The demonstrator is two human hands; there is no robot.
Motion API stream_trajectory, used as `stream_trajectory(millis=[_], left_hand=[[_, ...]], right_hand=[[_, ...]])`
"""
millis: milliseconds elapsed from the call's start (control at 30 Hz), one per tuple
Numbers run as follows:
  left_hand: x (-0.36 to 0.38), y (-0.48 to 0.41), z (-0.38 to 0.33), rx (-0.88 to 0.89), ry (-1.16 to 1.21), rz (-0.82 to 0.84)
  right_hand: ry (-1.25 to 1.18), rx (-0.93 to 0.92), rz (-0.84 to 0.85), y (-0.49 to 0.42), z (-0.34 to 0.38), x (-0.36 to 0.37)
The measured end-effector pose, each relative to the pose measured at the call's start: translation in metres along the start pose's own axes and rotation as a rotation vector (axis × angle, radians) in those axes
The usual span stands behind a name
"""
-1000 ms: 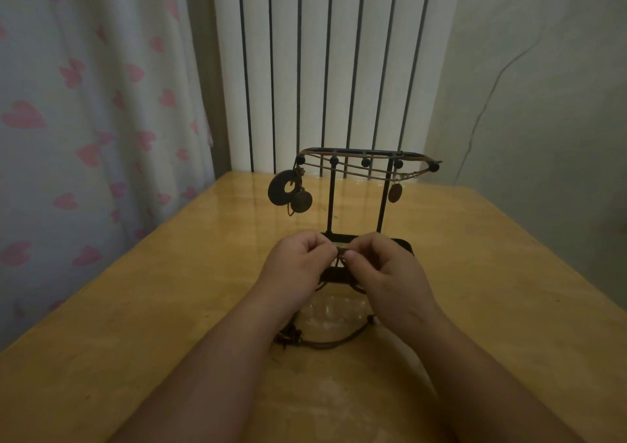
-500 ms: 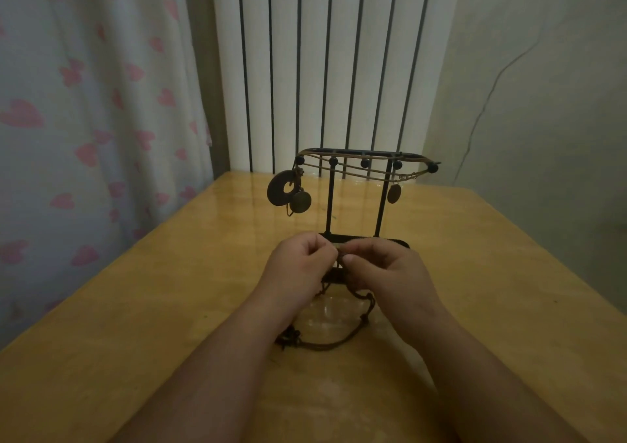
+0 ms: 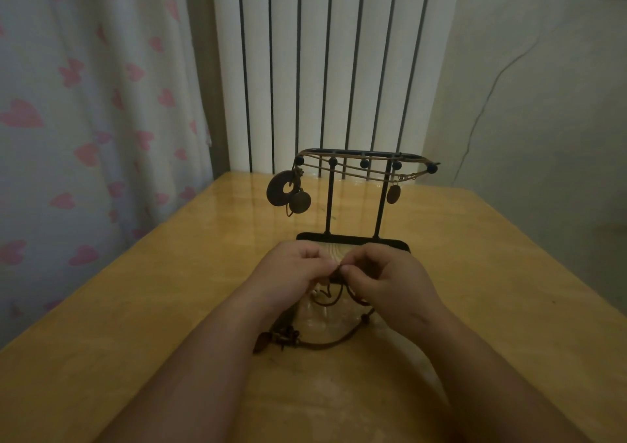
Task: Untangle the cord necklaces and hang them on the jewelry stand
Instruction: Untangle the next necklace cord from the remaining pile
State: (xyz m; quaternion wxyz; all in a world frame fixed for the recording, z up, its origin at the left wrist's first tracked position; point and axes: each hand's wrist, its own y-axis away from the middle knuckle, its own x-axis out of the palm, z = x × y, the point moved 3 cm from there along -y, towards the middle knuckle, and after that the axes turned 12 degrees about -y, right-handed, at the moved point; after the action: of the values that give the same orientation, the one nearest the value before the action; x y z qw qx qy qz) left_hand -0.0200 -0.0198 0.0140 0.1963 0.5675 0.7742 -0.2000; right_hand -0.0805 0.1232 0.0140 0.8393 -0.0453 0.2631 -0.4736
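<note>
Our left hand (image 3: 291,270) and right hand (image 3: 385,278) pinch the tangled dark brown cord necklace (image 3: 319,345) between meeting fingertips; it trails onto the yellow wooden table (image 3: 135,307). More loops dangle beneath than a moment ago.

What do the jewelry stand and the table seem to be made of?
Jewelry stand: likely black-painted metal, given its thin rigid rods and flat dark base. Table: wood or wood-look laminate with a glossy varnish; grain lines and reflections show.

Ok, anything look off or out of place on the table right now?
Nothing damaged or spilled. The jewelry stand is upright; only the cord necklaces in front of it lie tangled on the table.
</note>
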Motion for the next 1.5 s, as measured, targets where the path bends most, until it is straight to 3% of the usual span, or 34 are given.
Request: stream_trajectory(millis=[133,267,433,633,967,1067,1133,1333,1500], left_hand=[[0.006,0.000,-0.004,-0.026,0.074,-0.051],[0.013,-0.002,-0.006,-0.066,0.200,-0.163],[0.013,-0.004,0.000,-0.084,0.163,-0.167],[0.009,-0.003,-0.001,-0.038,-0.014,-0.137],[0.004,-0.003,0.008,-0.048,-0.091,0.064],[0.002,-0.005,0.007,-0.067,-0.037,0.027],[0.004,-0.006,0.004,-0.088,0.042,-0.070],[0.022,-0.007,0.002,-0.217,0.350,-0.259],[0.019,-0.005,0.000,-0.212,0.315,-0.219]], right_hand=[[-0.080,0.009,-0.084,0.000,0.001,0.005],[-0.403,0.142,-0.186,-0.002,-0.004,0.012],[-0.516,0.260,-0.137,-0.003,-0.014,0.013],[-0.265,0.092,-0.077,-0.003,-0.014,0.005],[0.009,0.022,-0.017,-0.001,-0.003,0.003],[0.075,0.015,-0.044,-0.002,-0.003,0.004],[-0.005,0.050,-0.100,-0.003,-0.003,0.008],[-0.623,0.343,-0.218,-0.004,-0.016,0.019],[-0.810,0.325,-0.238,-0.005,-0.018,0.017]])
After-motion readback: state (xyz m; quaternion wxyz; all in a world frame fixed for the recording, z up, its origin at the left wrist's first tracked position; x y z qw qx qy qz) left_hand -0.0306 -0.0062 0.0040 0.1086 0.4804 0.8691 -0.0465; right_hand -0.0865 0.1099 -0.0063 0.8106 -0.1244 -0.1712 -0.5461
